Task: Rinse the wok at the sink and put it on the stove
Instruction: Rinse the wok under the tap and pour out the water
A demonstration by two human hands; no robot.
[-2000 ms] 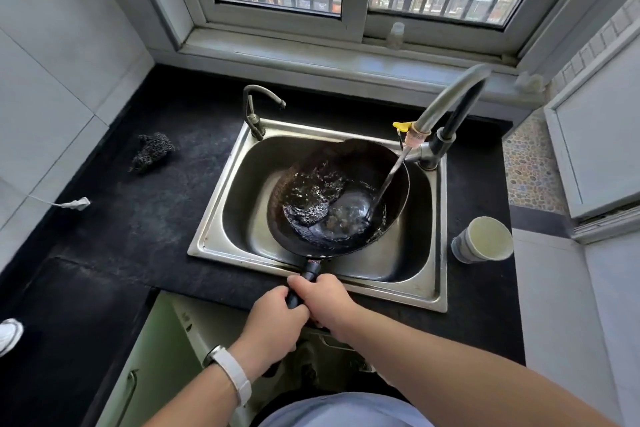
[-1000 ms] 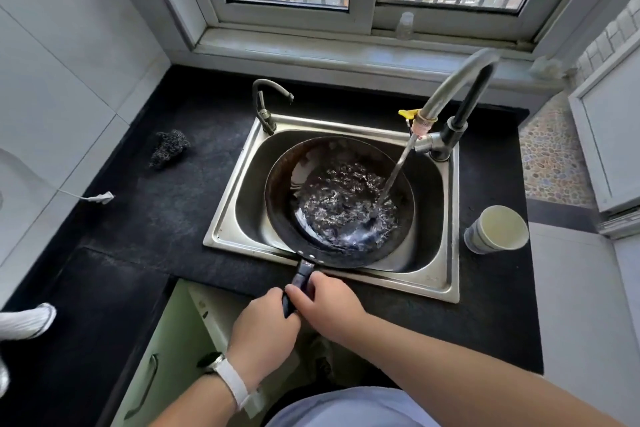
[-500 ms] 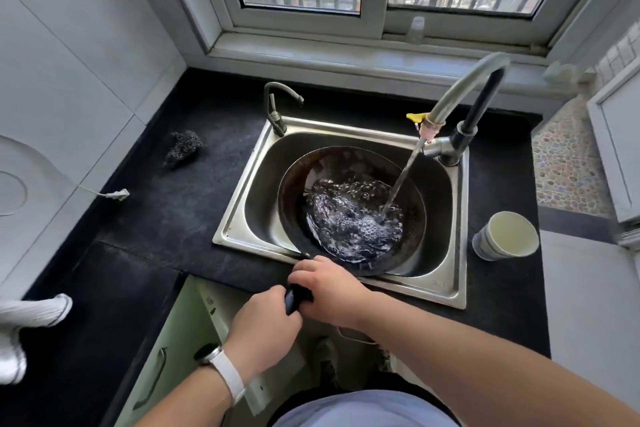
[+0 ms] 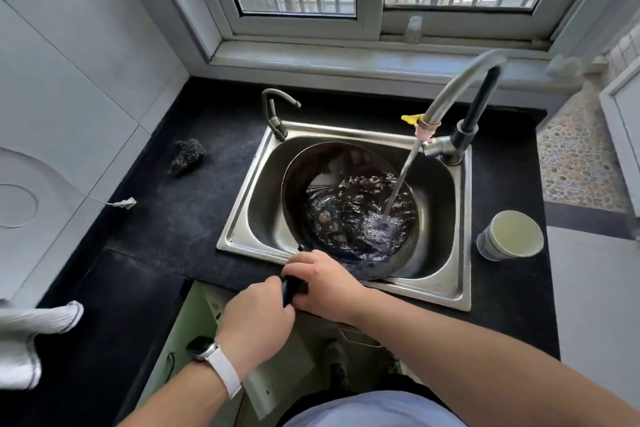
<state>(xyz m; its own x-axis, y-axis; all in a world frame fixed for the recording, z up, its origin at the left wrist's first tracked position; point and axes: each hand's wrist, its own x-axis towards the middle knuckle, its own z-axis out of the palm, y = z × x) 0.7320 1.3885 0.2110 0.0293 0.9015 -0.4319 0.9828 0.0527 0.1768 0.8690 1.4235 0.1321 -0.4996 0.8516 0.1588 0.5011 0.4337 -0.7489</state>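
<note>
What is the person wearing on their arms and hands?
Both hands are bare, with no gloves. The left hand has a watch on its wrist, with a dark face and a white strap. The right hand has nothing on it. Both forearms are bare, with no sleeves showing.

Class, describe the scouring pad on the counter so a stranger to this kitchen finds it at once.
Start at the steel sink under the window. Left of it, on the black counter, past the small curved tap, lies the scouring pad: a dark, rough, crumpled lump, unlike the smooth cup right of the sink.
</note>
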